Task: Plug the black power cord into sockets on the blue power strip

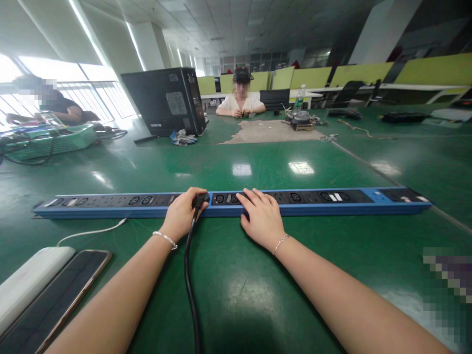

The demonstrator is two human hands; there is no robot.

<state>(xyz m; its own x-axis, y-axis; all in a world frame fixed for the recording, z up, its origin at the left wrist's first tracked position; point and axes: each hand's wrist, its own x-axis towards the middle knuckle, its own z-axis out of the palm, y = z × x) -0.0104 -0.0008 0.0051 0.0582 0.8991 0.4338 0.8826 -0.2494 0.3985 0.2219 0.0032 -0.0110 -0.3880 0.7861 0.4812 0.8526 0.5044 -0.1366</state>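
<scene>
The left hand's (181, 212) grip clasps the black plug (200, 200) of a smooth, round power cord (189, 260); the right hand (262, 216) rests, grip loose, on a long blue power strip (224, 211) across the glossy green table (236, 290).

**Hands at Work on Blue Power Strip (222, 211)**

The left hand (183, 209) grips the plug (201, 198) of a black cable (189, 280); whether it is seated is hard to tell. The right hand (262, 216) rests on the strip. Across the green table (236, 280) sits a co-worker (239, 104).
</scene>
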